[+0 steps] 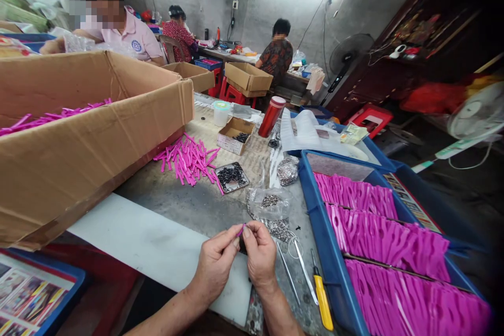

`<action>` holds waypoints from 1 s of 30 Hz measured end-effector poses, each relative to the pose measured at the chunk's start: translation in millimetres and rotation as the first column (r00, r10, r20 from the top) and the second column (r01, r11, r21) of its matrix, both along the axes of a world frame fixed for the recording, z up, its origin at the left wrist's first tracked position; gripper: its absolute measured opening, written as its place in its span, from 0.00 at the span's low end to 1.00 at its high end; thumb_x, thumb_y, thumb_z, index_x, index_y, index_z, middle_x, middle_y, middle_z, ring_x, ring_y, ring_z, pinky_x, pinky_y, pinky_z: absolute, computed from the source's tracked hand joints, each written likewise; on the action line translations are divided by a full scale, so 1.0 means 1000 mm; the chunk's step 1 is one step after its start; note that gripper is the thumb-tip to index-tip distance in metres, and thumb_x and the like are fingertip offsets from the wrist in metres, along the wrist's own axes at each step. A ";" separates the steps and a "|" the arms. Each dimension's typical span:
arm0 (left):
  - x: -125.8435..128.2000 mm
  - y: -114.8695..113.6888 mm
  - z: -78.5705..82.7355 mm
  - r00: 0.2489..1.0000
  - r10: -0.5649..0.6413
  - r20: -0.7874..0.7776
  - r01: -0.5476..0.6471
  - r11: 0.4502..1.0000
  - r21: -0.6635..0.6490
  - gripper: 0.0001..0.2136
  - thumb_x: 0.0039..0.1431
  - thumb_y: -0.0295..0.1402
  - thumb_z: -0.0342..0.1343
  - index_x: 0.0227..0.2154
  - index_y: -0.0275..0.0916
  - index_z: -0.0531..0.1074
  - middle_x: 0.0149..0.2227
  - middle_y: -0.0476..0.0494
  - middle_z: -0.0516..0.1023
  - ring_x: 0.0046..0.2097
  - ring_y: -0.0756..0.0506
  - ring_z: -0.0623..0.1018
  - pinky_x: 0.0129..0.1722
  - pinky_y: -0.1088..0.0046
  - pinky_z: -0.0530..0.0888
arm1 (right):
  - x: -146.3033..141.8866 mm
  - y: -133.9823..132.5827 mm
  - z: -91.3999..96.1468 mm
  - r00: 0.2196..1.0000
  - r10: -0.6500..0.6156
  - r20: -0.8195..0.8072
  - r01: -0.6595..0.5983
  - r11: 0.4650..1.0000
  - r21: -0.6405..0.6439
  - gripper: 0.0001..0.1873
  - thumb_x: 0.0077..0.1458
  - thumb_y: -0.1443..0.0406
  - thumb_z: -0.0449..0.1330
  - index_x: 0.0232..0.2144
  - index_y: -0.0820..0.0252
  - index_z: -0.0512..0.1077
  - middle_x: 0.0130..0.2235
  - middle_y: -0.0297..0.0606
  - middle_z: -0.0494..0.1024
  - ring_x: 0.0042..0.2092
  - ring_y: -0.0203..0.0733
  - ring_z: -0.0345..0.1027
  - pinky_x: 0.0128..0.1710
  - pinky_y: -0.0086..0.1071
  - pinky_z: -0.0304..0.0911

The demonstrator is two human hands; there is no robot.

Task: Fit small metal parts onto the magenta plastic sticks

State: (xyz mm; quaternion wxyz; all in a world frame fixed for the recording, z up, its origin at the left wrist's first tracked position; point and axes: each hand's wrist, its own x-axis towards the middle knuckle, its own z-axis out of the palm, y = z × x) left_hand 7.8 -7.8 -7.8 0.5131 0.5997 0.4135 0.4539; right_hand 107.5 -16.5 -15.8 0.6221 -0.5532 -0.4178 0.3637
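My left hand (216, 258) and my right hand (260, 252) meet over the near edge of the table, fingertips pinched together. Between them shows the tip of a small magenta plastic piece (241, 230), mostly hidden by the fingers. The left fingers close on it; the right thumb and fingers press at its other end, where I cannot make out what they hold. Ahead lie a pile of magenta plastic pieces (191, 160), a tray of small black parts (232, 177) and a plastic bag of small metal parts (271, 202).
A large cardboard box (90, 157) stands left. At right, a blue crate (328, 252) holds rows of magenta pieces. A yellow-handled screwdriver (323, 299), tweezers (305, 270), a small carton (236, 136) and a red flask (272, 117) are on the table. Several people sit beyond.
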 end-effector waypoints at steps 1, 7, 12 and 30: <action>0.000 0.000 -0.001 1.000 -0.004 -0.003 0.004 1.000 -0.002 0.13 0.50 0.27 0.50 0.40 0.37 0.71 0.39 0.43 0.76 0.36 0.46 0.75 0.36 0.73 0.73 | 0.000 0.000 0.000 1.000 -0.002 0.010 0.002 1.000 0.000 0.08 0.48 0.62 0.52 0.22 0.61 0.63 0.20 0.28 0.62 0.22 0.31 0.56 0.21 0.24 0.54; 0.001 0.000 0.000 1.000 -0.003 -0.007 0.003 1.000 -0.008 0.13 0.49 0.27 0.51 0.39 0.37 0.72 0.38 0.43 0.76 0.36 0.46 0.75 0.37 0.74 0.72 | 0.001 -0.001 -0.003 0.999 0.032 0.005 -0.032 0.999 0.017 0.09 0.50 0.62 0.50 0.22 0.60 0.61 0.20 0.27 0.60 0.22 0.31 0.54 0.21 0.24 0.53; 0.003 0.001 0.003 1.000 -0.007 0.008 0.007 0.999 -0.045 0.13 0.50 0.28 0.50 0.39 0.35 0.72 0.31 0.44 0.78 0.31 0.47 0.75 0.32 0.74 0.73 | 0.002 0.000 -0.003 1.000 0.022 0.008 -0.022 1.000 0.003 0.08 0.49 0.62 0.51 0.22 0.60 0.61 0.19 0.27 0.59 0.21 0.31 0.54 0.21 0.24 0.53; 0.003 0.001 0.002 0.993 -0.020 -0.119 0.033 0.993 0.111 0.14 0.53 0.28 0.46 0.41 0.36 0.70 0.28 0.44 0.74 0.29 0.49 0.72 0.31 0.75 0.71 | 0.002 -0.001 -0.007 0.992 -0.025 0.123 0.022 1.000 0.022 0.09 0.52 0.62 0.48 0.23 0.60 0.60 0.20 0.28 0.58 0.22 0.32 0.52 0.21 0.25 0.52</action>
